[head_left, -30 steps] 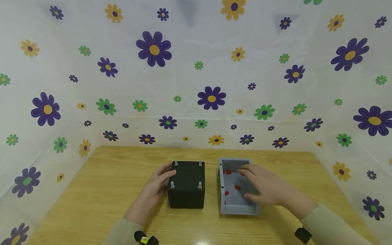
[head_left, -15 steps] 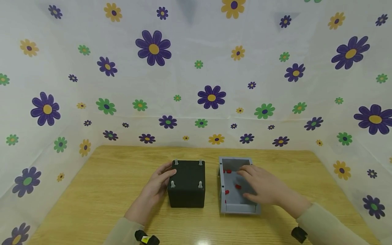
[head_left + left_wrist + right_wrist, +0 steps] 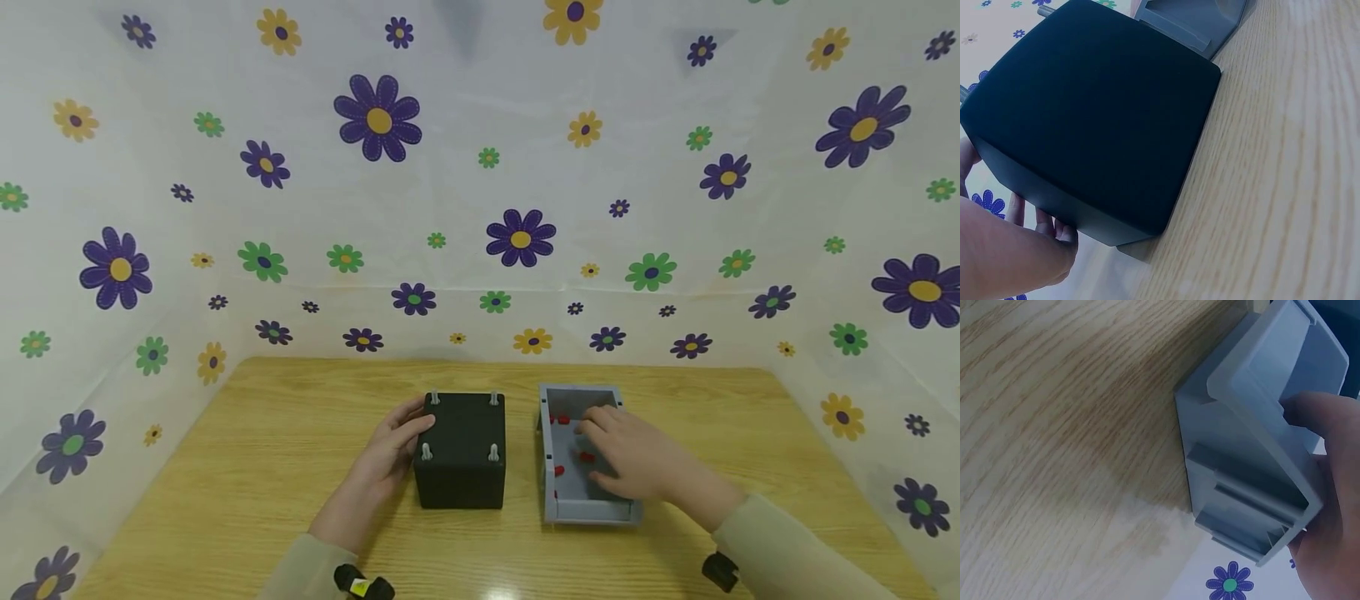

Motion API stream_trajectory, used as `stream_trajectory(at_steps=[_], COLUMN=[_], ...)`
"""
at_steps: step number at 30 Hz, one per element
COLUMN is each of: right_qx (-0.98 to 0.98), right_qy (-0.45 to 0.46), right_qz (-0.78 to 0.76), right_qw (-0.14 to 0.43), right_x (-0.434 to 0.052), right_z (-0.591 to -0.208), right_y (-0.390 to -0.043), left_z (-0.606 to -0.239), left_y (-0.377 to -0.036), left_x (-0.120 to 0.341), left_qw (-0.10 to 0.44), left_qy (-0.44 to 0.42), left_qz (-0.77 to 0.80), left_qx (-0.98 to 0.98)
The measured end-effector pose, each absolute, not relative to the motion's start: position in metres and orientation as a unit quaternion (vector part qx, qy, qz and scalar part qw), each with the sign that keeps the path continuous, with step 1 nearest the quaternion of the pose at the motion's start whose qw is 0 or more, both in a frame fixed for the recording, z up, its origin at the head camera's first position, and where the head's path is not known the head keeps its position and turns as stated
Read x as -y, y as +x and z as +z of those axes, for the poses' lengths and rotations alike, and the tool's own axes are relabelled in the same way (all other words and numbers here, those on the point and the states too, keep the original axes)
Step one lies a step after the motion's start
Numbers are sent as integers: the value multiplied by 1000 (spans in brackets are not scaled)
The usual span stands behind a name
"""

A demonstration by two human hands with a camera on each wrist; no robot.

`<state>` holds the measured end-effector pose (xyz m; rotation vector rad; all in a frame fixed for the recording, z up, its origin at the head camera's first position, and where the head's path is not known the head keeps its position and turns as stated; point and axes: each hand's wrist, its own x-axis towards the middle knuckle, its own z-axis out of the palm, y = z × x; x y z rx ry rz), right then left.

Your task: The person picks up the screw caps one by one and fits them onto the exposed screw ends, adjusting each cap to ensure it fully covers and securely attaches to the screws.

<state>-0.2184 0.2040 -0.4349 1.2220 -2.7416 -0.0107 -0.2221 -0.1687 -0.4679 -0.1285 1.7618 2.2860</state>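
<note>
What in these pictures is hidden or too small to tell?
- Head view: the right hand covers part of the grey tray, so its red pieces cannot be counted, nor any grip seen.
- Right wrist view: the tray wall hides its inside.
- Left wrist view: the black box hides its pegs.

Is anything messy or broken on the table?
Nothing stands out. The black box sits upright with four pegs on top, the left hand against its side. The small red pieces all lie inside the grey tray, where the right hand reaches.
</note>
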Motion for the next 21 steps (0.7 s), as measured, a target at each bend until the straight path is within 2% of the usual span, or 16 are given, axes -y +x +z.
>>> stream_trajectory(at_steps=[21], right_qx=[909], right_qy=[386], right_qz=[-89], right_qw=[129], right_x=[-187], right_z=[-445], right_y=[-217], left_z=[-469], left_y=[-223], left_x=[167], left_qw=[121], left_qy=[-47], left_qz=[790], left_qx=[-599])
